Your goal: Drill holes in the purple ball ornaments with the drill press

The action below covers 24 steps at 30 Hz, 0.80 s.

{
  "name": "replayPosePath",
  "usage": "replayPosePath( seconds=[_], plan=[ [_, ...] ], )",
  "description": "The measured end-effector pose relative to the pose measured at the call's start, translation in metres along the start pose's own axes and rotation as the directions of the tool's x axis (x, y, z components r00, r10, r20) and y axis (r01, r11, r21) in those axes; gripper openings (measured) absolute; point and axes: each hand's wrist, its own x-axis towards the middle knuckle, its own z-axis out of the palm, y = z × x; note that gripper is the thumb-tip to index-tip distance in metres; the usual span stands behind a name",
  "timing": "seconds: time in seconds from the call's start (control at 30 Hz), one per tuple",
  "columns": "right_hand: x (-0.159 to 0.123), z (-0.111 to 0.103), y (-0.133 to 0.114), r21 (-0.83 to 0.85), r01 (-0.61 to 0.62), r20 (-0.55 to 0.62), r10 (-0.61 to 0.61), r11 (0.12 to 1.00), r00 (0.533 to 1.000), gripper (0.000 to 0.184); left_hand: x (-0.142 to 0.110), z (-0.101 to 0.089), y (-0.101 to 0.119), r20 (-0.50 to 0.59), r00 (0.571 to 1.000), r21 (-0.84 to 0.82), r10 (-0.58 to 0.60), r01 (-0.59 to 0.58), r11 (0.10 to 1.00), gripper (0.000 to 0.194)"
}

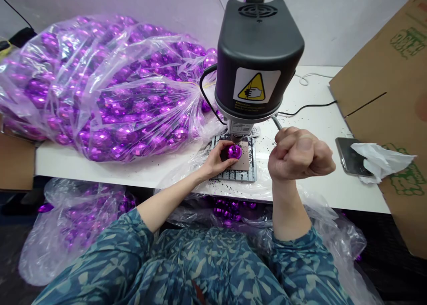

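Under the chuck of a black bench drill press (258, 55), my left hand (216, 160) grips a shiny purple faceted ball (235, 152) between thumb and fingers. The drill's tip meets the top of the ball, though how deep it goes I cannot tell. Beneath the ball lies a brown square board (245, 160) on the grey slotted base plate (251, 175). My right hand (300, 153) is closed in a fist around the end of the press's feed lever (276, 123), to the right of the drill head. The fingers hide the lever's end.
A big clear bag of purple balls (116, 91) fills the table's left side. More bagged balls (76, 225) hang below the edge. Dark shavings surround the base. A phone (352, 156) lies at right under a crumpled tissue (380, 160), beside a cardboard box (383, 95). Cables cross behind.
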Motion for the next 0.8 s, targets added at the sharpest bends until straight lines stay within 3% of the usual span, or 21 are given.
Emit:
replayPosePath(
  seconds=[0.27, 0.33, 0.5, 0.63, 0.8],
  plan=[
    [-0.010, -0.009, 0.005, 0.106, 0.162, 0.151, -0.177, 0.981, 0.973, 0.047, 0.001, 0.000, -0.003, -0.015, 0.998, 0.043, 0.065, -0.065, 0.997, 0.057],
    [-0.008, -0.006, 0.002, 0.105, 0.157, 0.146, -0.171, 0.982, 0.974, 0.048, 0.001, 0.000, -0.003, -0.014, 0.996, 0.063, 0.086, -0.085, 0.994, 0.057],
    [0.021, 0.016, -0.013, -0.093, -0.103, 0.010, 0.105, 0.990, 0.994, 0.054, 0.001, 0.001, -0.002, -0.026, 0.995, 0.084, 0.100, -0.098, 0.992, 0.056],
    [0.055, 0.034, -0.010, -0.156, -0.322, 0.055, 0.334, 0.934, 0.941, 0.050, 0.001, 0.003, -0.001, -0.045, 0.997, 0.076, 0.069, -0.066, 0.995, 0.057],
    [0.073, 0.041, 0.008, -0.091, -0.418, 0.096, 0.426, 0.904, 0.900, 0.059, -0.003, 0.001, 0.008, -0.116, 0.988, 0.100, 0.103, -0.091, 0.991, 0.054]
  ],
)
